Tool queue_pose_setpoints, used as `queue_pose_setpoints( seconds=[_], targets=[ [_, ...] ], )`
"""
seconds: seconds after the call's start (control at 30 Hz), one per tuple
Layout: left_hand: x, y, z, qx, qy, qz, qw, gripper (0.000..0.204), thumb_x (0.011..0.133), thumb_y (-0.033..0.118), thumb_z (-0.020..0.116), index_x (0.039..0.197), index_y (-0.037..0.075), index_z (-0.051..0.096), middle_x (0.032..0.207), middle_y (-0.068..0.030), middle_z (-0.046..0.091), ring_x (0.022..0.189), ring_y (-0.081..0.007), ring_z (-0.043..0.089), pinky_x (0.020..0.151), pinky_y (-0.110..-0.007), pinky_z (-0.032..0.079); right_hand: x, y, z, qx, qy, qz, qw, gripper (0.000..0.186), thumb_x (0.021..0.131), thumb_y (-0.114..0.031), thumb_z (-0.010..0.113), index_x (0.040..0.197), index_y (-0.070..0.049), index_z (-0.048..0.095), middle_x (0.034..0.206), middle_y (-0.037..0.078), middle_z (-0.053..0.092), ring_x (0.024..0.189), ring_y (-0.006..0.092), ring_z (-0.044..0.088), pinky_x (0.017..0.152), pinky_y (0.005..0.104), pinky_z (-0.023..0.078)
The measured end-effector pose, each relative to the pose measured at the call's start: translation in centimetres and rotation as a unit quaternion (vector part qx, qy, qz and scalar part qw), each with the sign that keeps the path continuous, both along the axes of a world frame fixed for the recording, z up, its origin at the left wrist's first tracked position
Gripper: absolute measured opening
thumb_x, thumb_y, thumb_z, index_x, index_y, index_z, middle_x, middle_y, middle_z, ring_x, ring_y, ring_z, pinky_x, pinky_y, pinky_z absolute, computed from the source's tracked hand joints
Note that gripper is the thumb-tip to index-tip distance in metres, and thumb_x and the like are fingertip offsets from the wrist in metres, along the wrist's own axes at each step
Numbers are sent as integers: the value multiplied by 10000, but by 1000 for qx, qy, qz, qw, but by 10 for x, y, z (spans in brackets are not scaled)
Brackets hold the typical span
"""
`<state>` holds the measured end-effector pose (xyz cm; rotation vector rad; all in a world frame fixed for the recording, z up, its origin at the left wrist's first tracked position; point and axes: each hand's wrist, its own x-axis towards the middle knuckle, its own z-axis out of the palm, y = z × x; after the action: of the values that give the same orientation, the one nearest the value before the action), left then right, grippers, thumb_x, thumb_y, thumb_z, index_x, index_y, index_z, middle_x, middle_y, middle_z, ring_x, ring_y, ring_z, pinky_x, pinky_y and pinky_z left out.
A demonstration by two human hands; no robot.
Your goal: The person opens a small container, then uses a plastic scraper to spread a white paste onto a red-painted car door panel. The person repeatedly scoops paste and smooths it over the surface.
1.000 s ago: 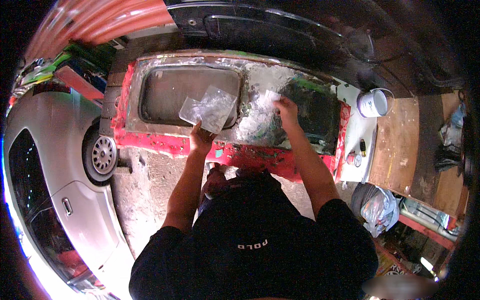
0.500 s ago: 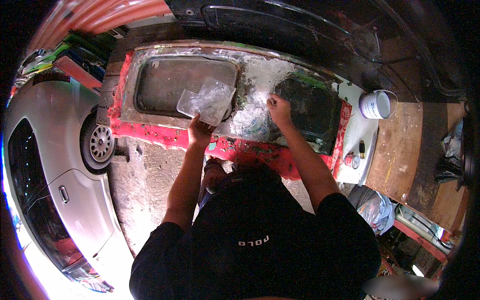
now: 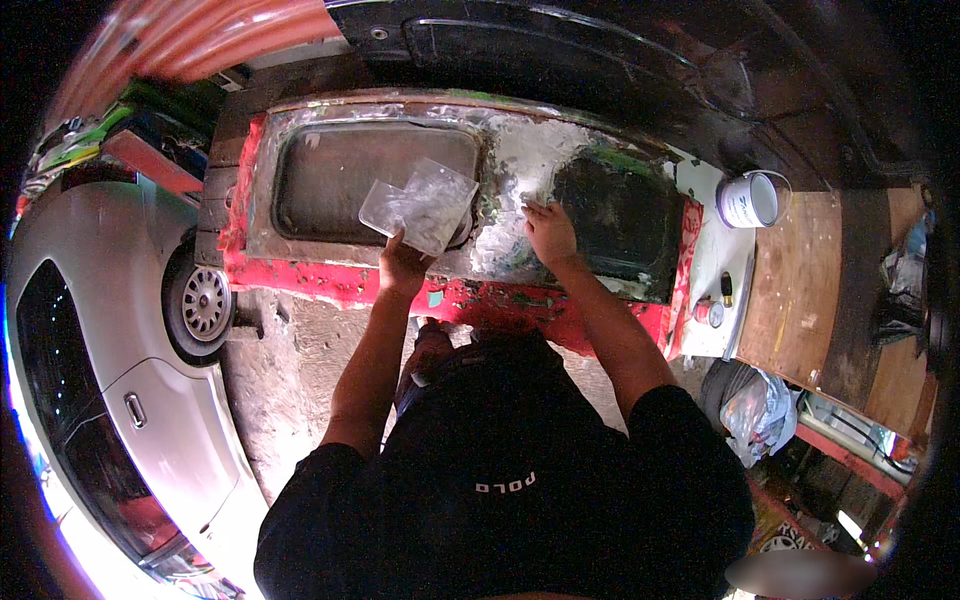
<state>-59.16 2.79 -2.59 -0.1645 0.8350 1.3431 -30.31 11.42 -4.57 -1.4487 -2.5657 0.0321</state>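
Head view: left hand (image 3: 402, 265) grips clear sheet (image 3: 418, 205); right hand (image 3: 551, 232) presses panel (image 3: 520, 160).

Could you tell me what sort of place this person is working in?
Probably a car body repair workshop: a silver car stands close by, a red panel stripped to bare metal lies on the bench, and a white paint tin sits nearby.

Red-painted sheet-metal car panel (image 3: 300, 275): centre stripped to mottled silver-grey with green flecks. Translucent whitish plastic sheet (image 3: 420, 205): clear, faintly clouded. Round white paint can (image 3: 750, 200): white with blue marking. Plywood tabletop (image 3: 800, 290): brown. Parked car (image 3: 110, 340): silver.
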Motion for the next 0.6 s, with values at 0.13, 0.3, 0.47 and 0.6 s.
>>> queue_pose_setpoints(
  seconds=[0.13,0.3,0.47,0.6],
  targets=[
    [-6,3,2,-6,8,-16,1000,465,930,305,456,1335,78,442,1334,-109,504,1229,-302,471,1024,-482,366,-10,-12,4,-96,-55,-29,993,305,799,-185,606,1086,-87,645,1132,32,635,968,254,572,895,355,456],
    [-9,6,-2,14,14,-39,999,510,920,328,467,1361,80,403,1356,-105,478,1248,-295,449,1023,-467,356,-8,-29,12,-65,23,-22,997,272,793,-159,598,1051,-102,662,1052,67,659,936,277,581,878,374,471],
    [-13,7,0,30,7,-49,998,535,900,335,486,1365,86,393,1354,-101,475,1247,-291,446,1019,-453,359,4,-29,40,-78,158,-88,980,238,772,-133,615,997,-95,683,911,122,674,880,312,593,812,403,500],
    [-15,7,0,35,8,-50,998,531,895,326,487,1362,91,397,1350,-99,480,1240,-290,453,1016,-455,357,7,-15,63,-65,158,-124,977,255,766,-98,617,1013,-87,677,941,123,675,875,317,601,801,408,490]
  ],
)
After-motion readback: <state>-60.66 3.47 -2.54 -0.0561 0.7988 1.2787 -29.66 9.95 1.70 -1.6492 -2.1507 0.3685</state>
